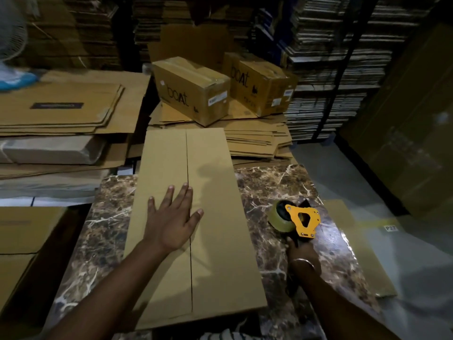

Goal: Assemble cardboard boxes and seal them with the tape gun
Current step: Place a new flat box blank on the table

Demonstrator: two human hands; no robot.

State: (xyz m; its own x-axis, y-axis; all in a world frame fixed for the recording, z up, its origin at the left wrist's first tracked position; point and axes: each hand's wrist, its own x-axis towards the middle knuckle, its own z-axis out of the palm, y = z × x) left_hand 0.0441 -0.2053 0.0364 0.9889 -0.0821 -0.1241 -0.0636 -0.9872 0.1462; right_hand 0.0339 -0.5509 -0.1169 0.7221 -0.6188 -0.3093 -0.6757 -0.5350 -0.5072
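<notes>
The room is a dim storage place, with tall stacks of flattened cardboard (pixel 326 69) along the back wall and on the right side. In front stands a brown marble tabletop (pixel 277 192) with light veins. On this tabletop lies a long cardboard box (pixel 215 217), its two top flaps closed so that a thin dark seam runs along the middle from the near end to the far end; no tape is visible on the seam. The left hand (pixel 171 217) rests flat on the box with the fingers straight and spread, the palm pressing just left of the seam and the thumb reaching across it. The right hand (pixel 300 251) is at the right side of the box, over the tabletop, with its fingers wrapped around the handle of the tape gun (pixel 297 218). The tape gun has a yellow frame and a roll of clear tape, and it stands near the right edge of the box without touching it. Behind the tabletop, two closed boxes (pixel 196 89) with the printed word "boAt" sit on a pile of flat sheets. At the left there are more flat cartons (pixel 61 111) in a stack, and a white fan (pixel 12 33) is partly seen in the upper left corner.
</notes>
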